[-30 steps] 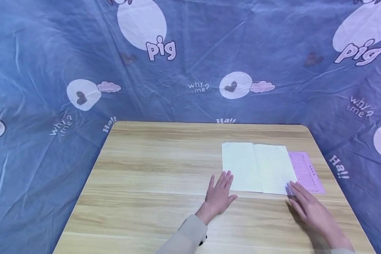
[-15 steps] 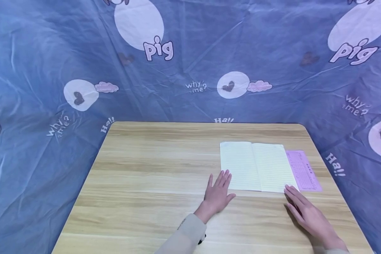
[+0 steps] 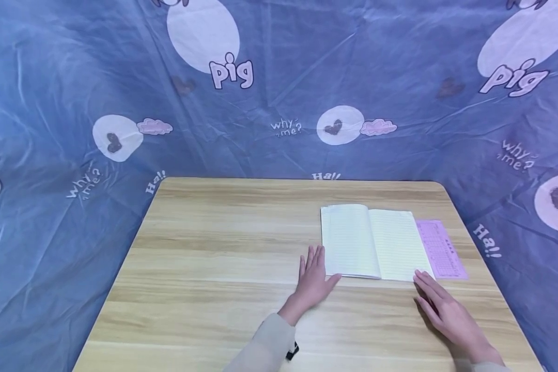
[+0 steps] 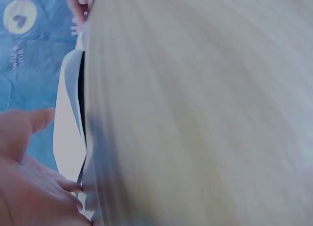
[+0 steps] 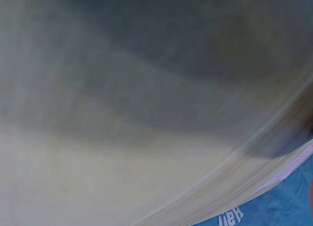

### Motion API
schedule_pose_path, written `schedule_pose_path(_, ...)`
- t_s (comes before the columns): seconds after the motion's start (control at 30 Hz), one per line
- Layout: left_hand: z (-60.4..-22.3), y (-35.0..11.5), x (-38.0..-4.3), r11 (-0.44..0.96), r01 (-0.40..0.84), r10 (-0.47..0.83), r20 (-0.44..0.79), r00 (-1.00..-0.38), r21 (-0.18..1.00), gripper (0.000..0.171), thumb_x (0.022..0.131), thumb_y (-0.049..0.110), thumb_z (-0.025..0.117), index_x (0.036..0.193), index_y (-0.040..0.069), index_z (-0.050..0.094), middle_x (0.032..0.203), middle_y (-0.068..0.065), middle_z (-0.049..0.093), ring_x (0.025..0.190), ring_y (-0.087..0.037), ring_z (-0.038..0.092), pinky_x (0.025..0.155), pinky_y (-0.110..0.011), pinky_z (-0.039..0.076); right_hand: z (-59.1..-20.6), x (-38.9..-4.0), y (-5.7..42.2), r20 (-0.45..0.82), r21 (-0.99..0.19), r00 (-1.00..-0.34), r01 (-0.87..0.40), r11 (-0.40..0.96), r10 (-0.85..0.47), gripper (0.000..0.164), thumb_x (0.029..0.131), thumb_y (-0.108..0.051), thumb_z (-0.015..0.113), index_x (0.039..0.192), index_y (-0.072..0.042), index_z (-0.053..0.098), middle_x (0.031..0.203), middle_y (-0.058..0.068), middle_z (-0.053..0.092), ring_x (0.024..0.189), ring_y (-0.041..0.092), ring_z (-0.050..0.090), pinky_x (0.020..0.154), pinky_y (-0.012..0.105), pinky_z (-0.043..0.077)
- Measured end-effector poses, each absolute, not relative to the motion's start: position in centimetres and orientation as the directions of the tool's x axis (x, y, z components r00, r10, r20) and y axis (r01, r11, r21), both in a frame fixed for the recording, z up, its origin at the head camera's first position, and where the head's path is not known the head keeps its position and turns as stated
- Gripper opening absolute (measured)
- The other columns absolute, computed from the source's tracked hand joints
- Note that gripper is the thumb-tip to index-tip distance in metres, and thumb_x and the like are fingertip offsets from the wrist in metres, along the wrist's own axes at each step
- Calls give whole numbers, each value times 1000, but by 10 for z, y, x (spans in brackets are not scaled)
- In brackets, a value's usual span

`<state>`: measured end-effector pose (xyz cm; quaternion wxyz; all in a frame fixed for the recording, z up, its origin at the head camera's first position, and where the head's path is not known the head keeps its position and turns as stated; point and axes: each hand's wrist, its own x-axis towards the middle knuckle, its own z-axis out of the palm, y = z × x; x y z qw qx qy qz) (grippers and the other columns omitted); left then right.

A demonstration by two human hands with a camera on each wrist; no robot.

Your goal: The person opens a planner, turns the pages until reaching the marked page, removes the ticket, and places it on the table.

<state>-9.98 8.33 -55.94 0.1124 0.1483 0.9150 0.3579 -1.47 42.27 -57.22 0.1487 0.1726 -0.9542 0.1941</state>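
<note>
An open notebook (image 3: pixel 353 240) with lined pages lies on the right half of the wooden table. Its left page arches up slightly near the fold, and in the left wrist view the white pages (image 4: pixel 71 113) stand bowed off the tabletop. My left hand (image 3: pixel 312 284) is at the lower left edge, fingers straight along the side and thumb at the bottom edge. My right hand (image 3: pixel 451 315) has its extended fingertips at the lower right corner of the right page. From under the right page sticks out a purple sheet (image 3: pixel 444 250) with a printed table.
The light wooden table (image 3: pixel 214 258) has rounded far corners. A blue cloth (image 3: pixel 260 103) with pig lettering and hearts hangs behind it and along both sides. A small black item (image 3: pixel 292 351) shows at the left sleeve cuff.
My left hand has slid a little left, from over the page to its edge. The left page now arches up where it lay flat. The right hand's fingertips moved slightly down the corner.
</note>
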Motion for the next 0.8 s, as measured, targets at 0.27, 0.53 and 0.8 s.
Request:
schedule_pose_path(0.27, -549, 88, -110, 282, -91, 160, -141, -977, 955, 68, 92, 24, 66, 151, 6, 36, 151, -6, 44, 142, -30, 33, 115, -54, 25, -570, -12, 422, 349, -320, -898, -382, 867, -267, 56, 84, -5, 72, 138, -3, 55, 144, 18, 49, 143, 9, 28, 111, 8, 11)
schedule_pose_path(0.53, -531, 105, -108, -191, -77, 241, -29, -970, 979, 52, 102, 19, 50, 151, 7, 36, 151, -7, 43, 135, -20, 45, 108, -29, 38, -571, -15, 425, 369, -305, -885, -402, 863, -282, 58, 81, -4, 73, 137, -2, 56, 143, 18, 50, 143, 14, 32, 113, 12, 14)
schedule_pose_path(0.8, -523, 134, -98, 28, 199, 453, 165, -876, 980, 49, 108, 30, 28, 153, 11, 34, 155, -6, 36, 141, -18, 34, 115, -32, 28, -575, -15, 428, 376, -306, -877, -421, 854, -298, 56, 84, -6, 72, 138, -3, 55, 145, 16, 48, 143, 13, 30, 114, 14, 14)
